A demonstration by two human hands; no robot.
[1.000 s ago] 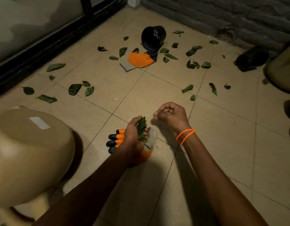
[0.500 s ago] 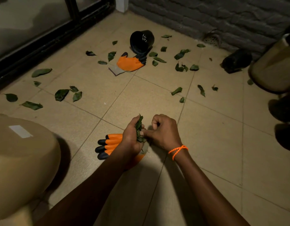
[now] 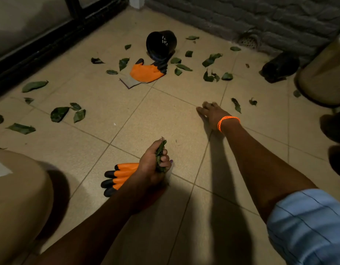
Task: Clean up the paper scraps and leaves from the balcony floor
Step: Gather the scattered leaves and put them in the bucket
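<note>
Meanwhile left hand (image 3: 155, 165) grips a bunch of leaves (image 3: 160, 155); right hand (image 3: 213, 112) lies spread on the floor (image 3: 165, 115).

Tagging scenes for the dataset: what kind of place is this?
Probably a home balcony or small patio: a beige tiled floor meeting a grey brick wall, a floor drain at the wall's foot, a tipped black plant pot and scattered leaves.

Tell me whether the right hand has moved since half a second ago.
Yes. The right hand has left the leaf bundle held in the left hand and reached forward along the tiled floor, toward the scattered leaves.
</note>
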